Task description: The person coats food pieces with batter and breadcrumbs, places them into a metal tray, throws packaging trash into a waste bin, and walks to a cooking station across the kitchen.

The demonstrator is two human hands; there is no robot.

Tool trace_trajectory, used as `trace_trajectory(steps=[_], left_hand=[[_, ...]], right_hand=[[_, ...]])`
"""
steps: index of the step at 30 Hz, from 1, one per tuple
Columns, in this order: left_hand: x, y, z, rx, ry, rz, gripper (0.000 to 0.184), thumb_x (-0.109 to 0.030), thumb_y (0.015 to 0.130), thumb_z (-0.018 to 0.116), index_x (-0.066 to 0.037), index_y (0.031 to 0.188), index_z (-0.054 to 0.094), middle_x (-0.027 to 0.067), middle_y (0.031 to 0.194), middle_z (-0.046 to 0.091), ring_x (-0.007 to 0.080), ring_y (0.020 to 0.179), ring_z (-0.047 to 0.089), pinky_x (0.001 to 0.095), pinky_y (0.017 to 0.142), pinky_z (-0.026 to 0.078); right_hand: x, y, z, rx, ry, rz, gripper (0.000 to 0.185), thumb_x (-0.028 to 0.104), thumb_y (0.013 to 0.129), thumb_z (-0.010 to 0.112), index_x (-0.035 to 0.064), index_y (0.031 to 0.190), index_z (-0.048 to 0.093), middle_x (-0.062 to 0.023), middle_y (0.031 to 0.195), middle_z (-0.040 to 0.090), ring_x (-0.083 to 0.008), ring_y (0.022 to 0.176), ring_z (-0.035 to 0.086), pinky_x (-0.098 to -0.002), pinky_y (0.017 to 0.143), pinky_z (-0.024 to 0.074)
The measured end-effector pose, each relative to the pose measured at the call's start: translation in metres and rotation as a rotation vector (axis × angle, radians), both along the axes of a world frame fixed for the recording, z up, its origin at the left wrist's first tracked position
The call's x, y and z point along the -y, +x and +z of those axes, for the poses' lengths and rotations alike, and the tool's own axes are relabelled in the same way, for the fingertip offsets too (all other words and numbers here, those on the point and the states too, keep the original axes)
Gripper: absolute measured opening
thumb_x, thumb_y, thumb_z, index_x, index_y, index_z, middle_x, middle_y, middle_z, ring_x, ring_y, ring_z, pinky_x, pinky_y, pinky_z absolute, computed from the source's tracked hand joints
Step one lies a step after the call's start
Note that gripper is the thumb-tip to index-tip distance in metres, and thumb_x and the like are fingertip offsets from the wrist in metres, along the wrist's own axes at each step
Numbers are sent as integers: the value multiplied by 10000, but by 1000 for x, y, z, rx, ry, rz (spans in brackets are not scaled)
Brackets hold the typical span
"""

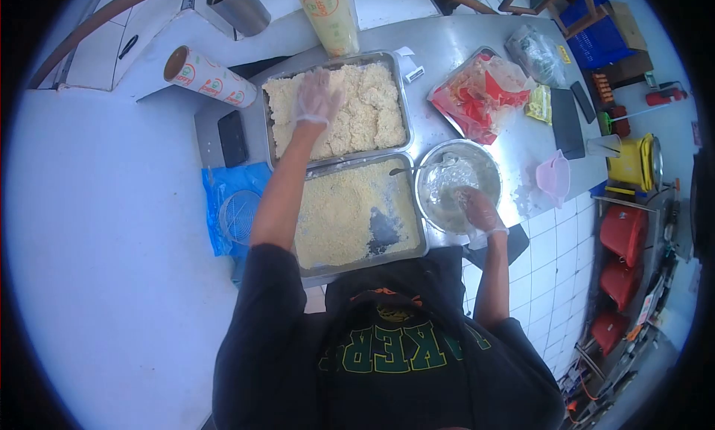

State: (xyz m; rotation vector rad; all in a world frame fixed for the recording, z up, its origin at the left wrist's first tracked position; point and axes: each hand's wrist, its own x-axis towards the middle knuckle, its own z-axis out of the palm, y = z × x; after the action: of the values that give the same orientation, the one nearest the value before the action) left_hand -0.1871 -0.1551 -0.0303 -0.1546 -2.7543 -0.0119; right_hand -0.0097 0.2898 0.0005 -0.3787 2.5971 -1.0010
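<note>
My left hand, in a clear plastic glove, lies with its fingers spread on the crumb-coated pieces that fill the upper metal tray. Below it, the lower metal tray holds pale crumbs, with a bare patch at its right side. My right hand, also gloved, reaches into a round metal bowl of whitish, wet-looking contents. Its fingers are partly hidden there, and whether they hold anything is unclear. A dark utensil handle rests over the bowl's left rim.
Two film rolls stand or lean beyond the upper tray. A phone and a strainer on blue plastic are at the left. Red-and-clear packaging, a pink container and a clear bag sit at the right.
</note>
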Motion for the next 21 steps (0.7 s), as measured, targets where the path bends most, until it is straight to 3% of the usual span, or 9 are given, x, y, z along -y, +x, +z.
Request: trace_trajectory(steps=[2, 4, 6, 8, 9, 12, 16, 17, 21], left_hand=[[-11, 21, -10, 137, 223, -79, 404, -366, 911, 522, -63, 1169, 594, 141, 1194, 615, 317, 1106, 570, 459, 944, 448], [-36, 78, 15, 328, 280, -116, 355, -368, 929, 505, -52, 987, 655, 187, 893, 663, 387, 835, 624, 461, 782, 498], [-59, 140, 16, 257, 522, -142, 364, -377, 935, 492, -47, 896, 641, 198, 796, 636, 423, 740, 604, 514, 675, 465], [-76, 199, 24, 535, 651, 60, 444, -422, 947, 458, -26, 847, 633, 229, 803, 626, 429, 783, 608, 506, 697, 458], [-82, 223, 28, 643, 640, 114, 468, -440, 949, 442, -26, 840, 628, 239, 805, 624, 430, 793, 610, 503, 710, 460], [-90, 284, 25, 708, 637, 205, 507, -470, 952, 418, -23, 824, 619, 252, 808, 625, 437, 804, 609, 497, 730, 460], [-93, 322, 11, 733, 478, 281, 498, -466, 946, 448, -17, 832, 630, 230, 780, 638, 394, 772, 626, 474, 725, 459], [-94, 325, 12, 733, 477, 277, 498, -466, 946, 448, -17, 832, 630, 230, 780, 638, 394, 772, 626, 474, 725, 459], [-113, 328, 40, 900, 763, 120, 428, -437, 924, 534, -27, 958, 651, 172, 809, 652, 287, 757, 638, 403, 723, 478]], right_hand=[[-4, 1, -12, 27, 27, -28, 249, 66, 859, 552, 7, 1088, 628, -204, 1006, 659, -354, 941, 638, -398, 833, 489], [-8, 6, -17, -177, -85, -58, 263, 57, 791, 616, -10, 1044, 625, -228, 927, 658, -405, 877, 629, -454, 750, 501], [-2, 6, -16, -140, -66, -150, 269, 60, 791, 617, -19, 1048, 628, -231, 925, 658, -390, 864, 640, -447, 746, 502], [-1, 10, -19, -96, -126, -299, 259, 103, 831, 606, -35, 1048, 640, -173, 906, 684, -286, 798, 662, -392, 722, 503], [0, 13, -21, -107, -124, -311, 259, 103, 831, 606, -35, 1048, 640, -173, 906, 684, -286, 798, 662, -392, 722, 503], [18, 20, -7, 211, -652, -731, 208, 216, 923, 565, 30, 972, 645, -20, 854, 617, -149, 801, 600, -277, 711, 473], [23, 22, -32, 407, -1045, -965, 237, 248, 927, 576, 25, 984, 633, -51, 912, 626, -163, 874, 601, -269, 740, 480], [37, 23, -17, 468, -1311, -998, 266, 286, 927, 570, 43, 1021, 622, -70, 962, 620, -189, 904, 594, -287, 787, 475], [44, 13, -32, 601, -1691, -1043, 335, 378, 926, 543, 90, 1092, 584, -88, 1039, 594, -233, 956, 568, -357, 849, 449]])
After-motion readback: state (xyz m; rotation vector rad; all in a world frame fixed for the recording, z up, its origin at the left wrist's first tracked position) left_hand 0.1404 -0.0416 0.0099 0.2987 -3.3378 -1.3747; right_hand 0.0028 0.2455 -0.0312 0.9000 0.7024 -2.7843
